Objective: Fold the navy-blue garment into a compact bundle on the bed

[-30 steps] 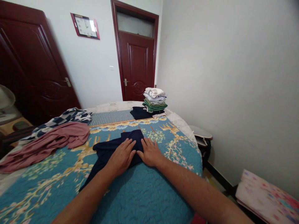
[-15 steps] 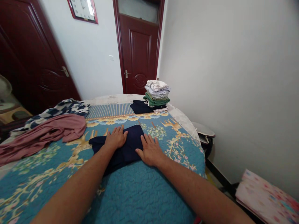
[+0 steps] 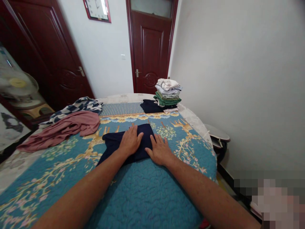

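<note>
Right hand (image 3: 160, 150) edges navy cloth (image 3: 145, 130) — open quilt (image 3: 147, 190) nearer.

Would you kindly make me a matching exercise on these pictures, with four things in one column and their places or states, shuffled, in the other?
1. Left hand
2. Clock
3. Pink cloth
4. Stack

A. Rumpled, beside the checked cloth
B. Piled up, white on top, green lower down
C. Resting on the navy cloth
D. Hanging on the wall

Right pairs: 1-C, 2-D, 3-A, 4-B
</note>
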A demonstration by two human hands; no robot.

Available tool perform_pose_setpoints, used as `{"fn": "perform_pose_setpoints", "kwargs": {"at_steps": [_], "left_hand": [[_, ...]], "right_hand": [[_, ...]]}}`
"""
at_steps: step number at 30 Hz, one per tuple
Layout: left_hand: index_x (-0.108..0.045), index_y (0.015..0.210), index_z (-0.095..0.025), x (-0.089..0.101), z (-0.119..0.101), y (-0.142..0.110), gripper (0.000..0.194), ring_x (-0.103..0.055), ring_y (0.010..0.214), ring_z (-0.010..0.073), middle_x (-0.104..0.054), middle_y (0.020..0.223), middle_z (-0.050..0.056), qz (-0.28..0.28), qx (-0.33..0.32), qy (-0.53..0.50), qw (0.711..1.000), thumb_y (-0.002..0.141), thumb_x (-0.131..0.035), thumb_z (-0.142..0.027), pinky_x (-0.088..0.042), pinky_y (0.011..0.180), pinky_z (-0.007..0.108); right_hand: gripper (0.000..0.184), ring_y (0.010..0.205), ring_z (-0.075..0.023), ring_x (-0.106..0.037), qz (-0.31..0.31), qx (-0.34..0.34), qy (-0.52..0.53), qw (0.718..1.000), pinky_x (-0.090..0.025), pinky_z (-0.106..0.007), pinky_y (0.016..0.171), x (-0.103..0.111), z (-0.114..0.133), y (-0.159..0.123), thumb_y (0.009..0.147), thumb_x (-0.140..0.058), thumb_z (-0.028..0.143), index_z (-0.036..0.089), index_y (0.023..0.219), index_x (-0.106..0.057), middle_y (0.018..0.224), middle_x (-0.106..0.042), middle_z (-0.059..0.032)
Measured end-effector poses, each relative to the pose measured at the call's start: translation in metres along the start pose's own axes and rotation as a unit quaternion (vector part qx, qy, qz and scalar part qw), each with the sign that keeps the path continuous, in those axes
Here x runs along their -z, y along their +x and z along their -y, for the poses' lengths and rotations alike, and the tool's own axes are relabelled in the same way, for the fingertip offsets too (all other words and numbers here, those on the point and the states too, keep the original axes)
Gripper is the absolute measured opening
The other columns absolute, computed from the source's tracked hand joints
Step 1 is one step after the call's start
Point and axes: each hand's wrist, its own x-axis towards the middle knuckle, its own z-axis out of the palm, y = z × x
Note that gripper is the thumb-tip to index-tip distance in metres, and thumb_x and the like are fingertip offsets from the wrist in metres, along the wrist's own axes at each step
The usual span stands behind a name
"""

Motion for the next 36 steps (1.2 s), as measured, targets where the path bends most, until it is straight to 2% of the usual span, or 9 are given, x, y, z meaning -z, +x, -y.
{"fn": "perform_pose_setpoints", "kwargs": {"at_steps": [4,10,14,19,21,24,28,32,36], "left_hand": [[-0.038,0.162,-0.006,-0.006,-0.011,-0.039,0.082,-0.031,0.159,0.0393,-0.037,0.168,0.025,0.055,-0.041,0.019,0.997,0.104,-0.033,-0.064,-0.026,0.126,0.059],[-0.037,0.165,-0.012,0.004,0.022,-0.068,0.091,-0.031,0.159,0.0394,-0.037,0.169,0.023,0.07,-0.058,0.036,0.995,0.099,-0.037,-0.074,-0.024,0.127,0.059],[-0.038,0.164,-0.012,0.011,0.033,-0.081,0.092,-0.031,0.159,0.0373,-0.038,0.169,0.021,0.068,-0.073,0.032,0.995,0.097,-0.04,-0.076,-0.024,0.128,0.056],[-0.032,0.168,-0.022,0.019,0.031,-0.082,0.086,-0.029,0.16,0.0386,-0.028,0.175,0.013,0.052,-0.082,0.005,0.995,0.099,-0.041,-0.073,-0.027,0.126,0.059],[-0.036,0.167,-0.029,0.021,0.03,-0.08,0.08,-0.03,0.159,0.0394,-0.031,0.174,0.009,0.069,-0.095,0.001,0.993,0.1,-0.041,-0.072,-0.027,0.125,0.062],[-0.041,0.165,-0.027,0.02,0.032,-0.079,0.081,-0.032,0.158,0.0403,-0.037,0.171,0.012,0.078,-0.095,0.007,0.992,0.098,-0.041,-0.073,-0.025,0.125,0.062],[-0.04,0.165,-0.021,0.015,0.035,-0.081,0.087,-0.033,0.158,0.039,-0.038,0.17,0.015,0.069,-0.095,0.005,0.993,0.097,-0.041,-0.075,-0.023,0.126,0.059],[-0.039,0.165,-0.014,0.015,0.036,-0.081,0.093,-0.031,0.158,0.0398,-0.036,0.17,0.018,0.083,-0.093,0.005,0.992,0.096,-0.039,-0.077,-0.023,0.126,0.06],[-0.04,0.164,-0.011,0.02,0.032,-0.08,0.094,-0.03,0.159,0.0387,-0.036,0.17,0.019,0.098,-0.076,0.016,0.992,0.096,-0.037,-0.077,-0.022,0.127,0.058]], "right_hand": [[0.08,0.161,-0.0385,-0.021,0.0,0.0,-0.003,1.0,-0.011,-0.064,0.128,0.002,-0.001,-0.001,0.104,-0.039,0.063,0.015,0.167,-0.032,0.173,-0.028,-0.0191],[0.076,0.161,-0.037,-0.022,0.005,-0.017,-0.005,1.0,-0.011,-0.064,0.129,0.004,-0.004,0.0,0.104,-0.04,0.061,0.018,0.167,-0.033,0.173,-0.029,-0.0145],[0.068,0.158,-0.0362,-0.031,0.0,-0.036,-0.003,0.999,-0.017,-0.063,0.128,0.011,-0.01,0.005,0.106,-0.038,0.056,0.017,0.162,-0.042,0.168,-0.04,-0.0165],[0.065,0.157,-0.0313,-0.034,-0.087,-0.012,-0.004,0.996,-0.024,-0.05,0.129,0.033,-0.002,0.028,0.107,-0.038,0.051,0.012,0.159,-0.046,0.167,-0.04,-0.0167],[0.065,0.158,-0.029,-0.031,-0.088,0.032,0.0,0.996,-0.023,-0.047,0.13,0.036,0.008,0.041,0.108,-0.035,0.052,0.014,0.16,-0.045,0.169,-0.039,-0.0136],[0.067,0.16,-0.0281,-0.028,-0.049,0.066,0.005,0.997,-0.02,-0.048,0.13,0.028,0.022,0.063,0.108,-0.034,0.057,0.018,0.161,-0.043,0.17,-0.037,-0.012],[0.072,0.16,-0.0303,-0.027,0.008,0.025,0.009,1.0,-0.018,-0.053,0.13,0.005,0.018,0.089,0.107,-0.036,0.062,0.014,0.161,-0.042,0.171,-0.034,-0.0166],[0.074,0.159,-0.0328,-0.029,-0.005,-0.026,0.018,0.999,-0.016,-0.059,0.128,-0.005,0.0,0.105,0.107,-0.034,0.064,0.014,0.16,-0.042,0.17,-0.036,-0.0177],[0.058,0.147,-0.0295,-0.048,-0.063,-0.058,0.024,0.996,-0.029,-0.046,0.124,0.0,-0.016,0.106,0.109,-0.039,0.049,0.013,0.151,-0.054,0.156,-0.055,-0.018]]}}
